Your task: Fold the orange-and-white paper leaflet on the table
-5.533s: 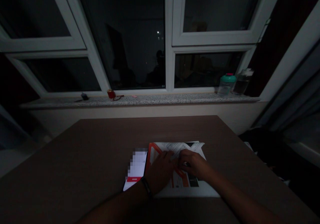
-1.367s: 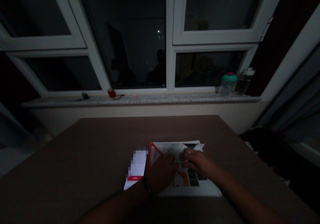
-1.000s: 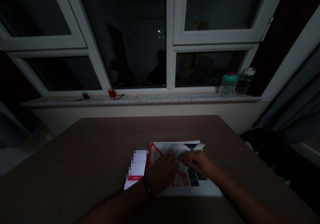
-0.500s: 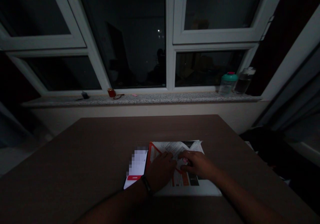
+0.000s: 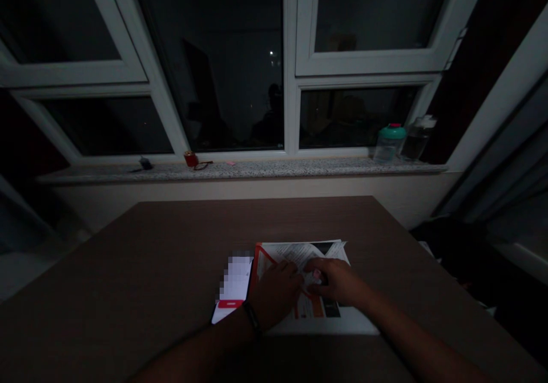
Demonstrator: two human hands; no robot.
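Printed sheets point(image 5: 359, 321) with orange, white and black areas lie on the table in front of me. My left hand point(image 5: 278, 291), with a dark band at the wrist, rests palm down on their left part, fingers lying flat. On the right, my right hand point(image 5: 336, 280) is curled over the sheets, its index finger and thumb pointing toward the left hand. Tucked inside its bent fingers is a small pink thing point(image 5: 317, 274), too dim to name. A lit phone point(image 5: 237, 280) touches or nearly touches the sheets' left edge; part of its screen is blurred out.
The brown table point(image 5: 180, 240) reaches toward a stone windowsill point(image 5: 265, 169). On the sill stand a green-lidded bottle point(image 5: 390, 143), a clear bottle point(image 5: 416, 138), a small red container point(image 5: 190, 158) and a small dark bottle point(image 5: 145, 163). Dark items lie beyond the table's right edge.
Both hands stay in nearly the same place. My right hand's fingers have shifted very slightly; the sheets and phone have not visibly moved.
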